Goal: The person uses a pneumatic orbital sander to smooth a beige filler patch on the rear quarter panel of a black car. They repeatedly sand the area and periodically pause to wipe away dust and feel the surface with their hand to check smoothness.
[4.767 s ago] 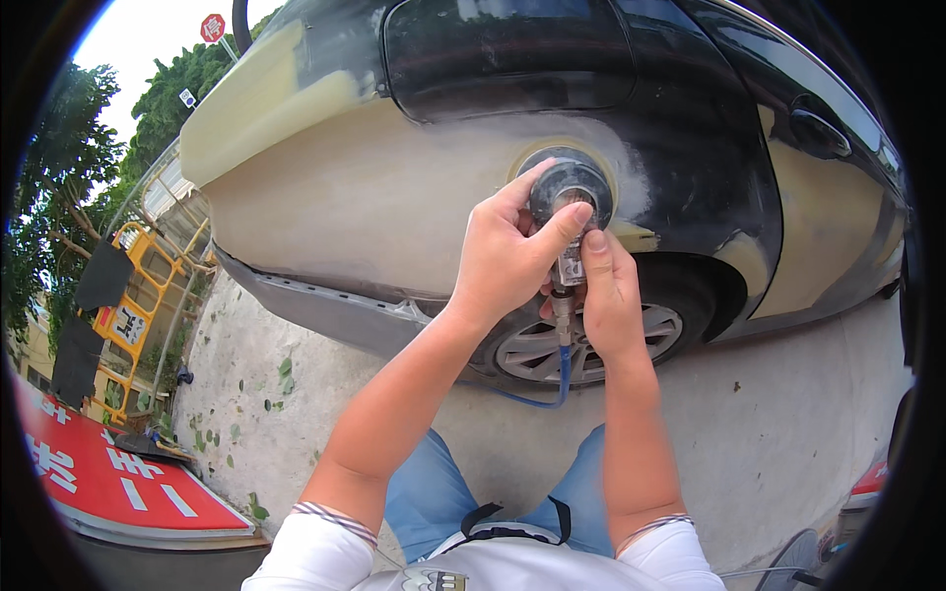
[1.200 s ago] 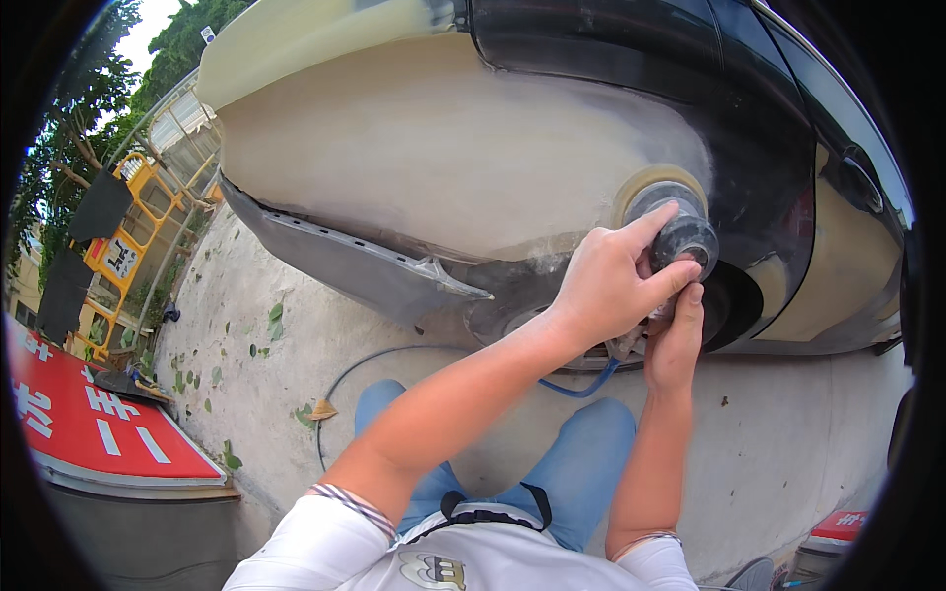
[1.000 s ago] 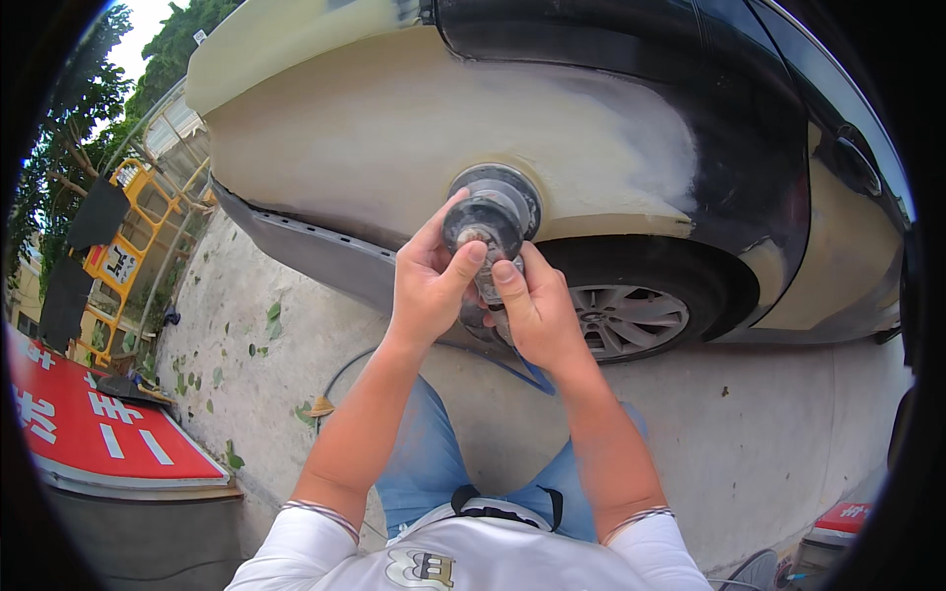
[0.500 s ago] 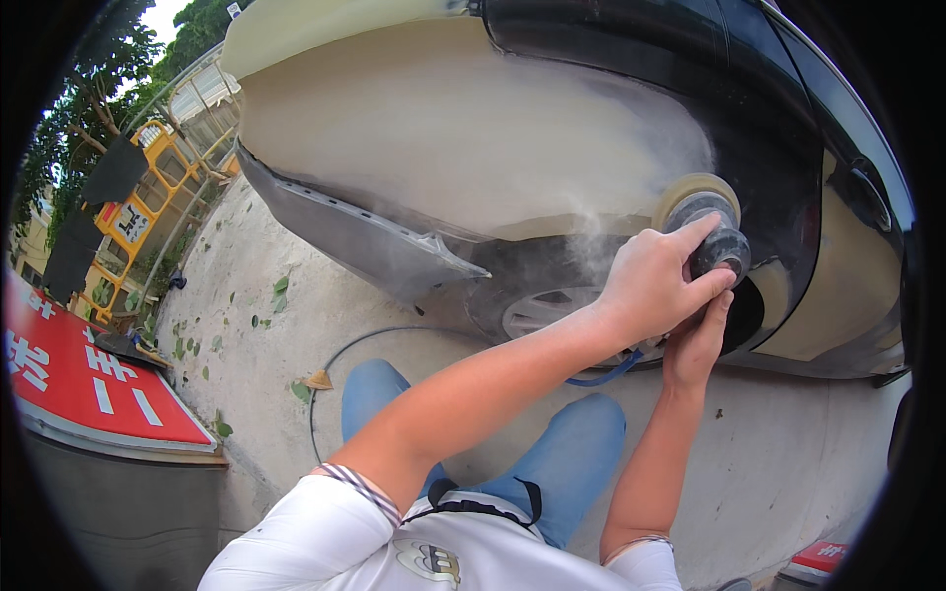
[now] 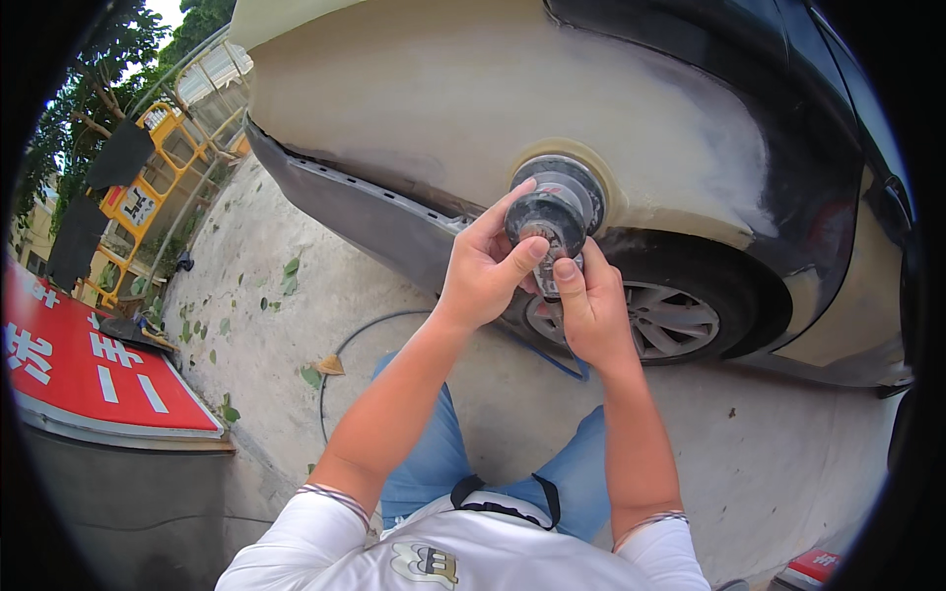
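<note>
A round black-and-grey orbital sander [image 5: 554, 212] with a tan disc is pressed against the car's sanded beige fender [image 5: 424, 108], just above the wheel arch. My left hand [image 5: 485, 266] is closed round the left side of the sander's head, its thumb toward the handle. Wrapped round the handle at the lower right is my right hand [image 5: 594, 305], thumb on top. Below the sander sits the wheel [image 5: 670, 320] with its silver spokes, partly hidden by my right hand. A blue hose [image 5: 562, 366] hangs under my hands.
The grey loose-ended bumper [image 5: 365, 212] juts out at the left. A dark hose [image 5: 340, 350] curves over the concrete floor [image 5: 246, 325], where leaves lie scattered. A red sign [image 5: 99, 364] stands at left, with a yellow barrier [image 5: 143, 212] behind it. The black door [image 5: 877, 187] is at right.
Both hands have carried the sander left along the fender, from beside the wheel arch's upper right to its upper left. The wheel shows more now, and the dust cloud has faded.
</note>
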